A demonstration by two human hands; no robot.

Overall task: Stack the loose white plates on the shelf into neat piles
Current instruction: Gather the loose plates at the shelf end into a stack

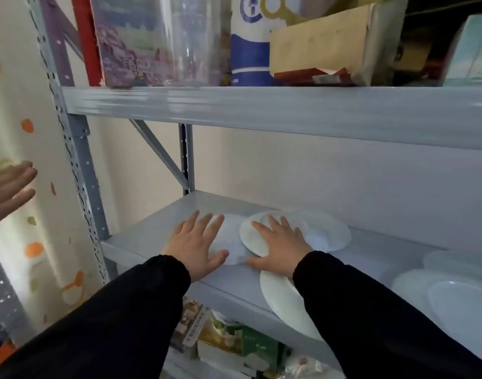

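Closest in, both black sleeves point(97, 324) are reaching up from the bottom. The right one is covering part of a near plate point(281, 302) that's hanging over the front edge of the grey shelf point(141, 242). Under that edge some boxes point(234, 343) are sitting on a lower level, too blurry to read. Off to the right, more white plates point(458, 299) are lying overlapped and getting cut off by the frame, so I can't count them.

A bit farther in, the left hand point(196, 242) is lying flat with its fingers spread wide, thumb and fingertips touching the left plate point(231, 242), not gripping anything. The right hand point(278, 247) is spread flat too, pressing on the middle plate point(327, 231), whose left rim is overlapping the left plate. I can't tell if it's one plate or several under that palm.

At the far left edge another open hand point(10, 187) is poking in, cut off at the wrist, and I can't tell whose it is. Up top, a clear glass jar point(190, 42) and a cardboard box point(330, 42) are sitting on the upper level, pretty smeared.
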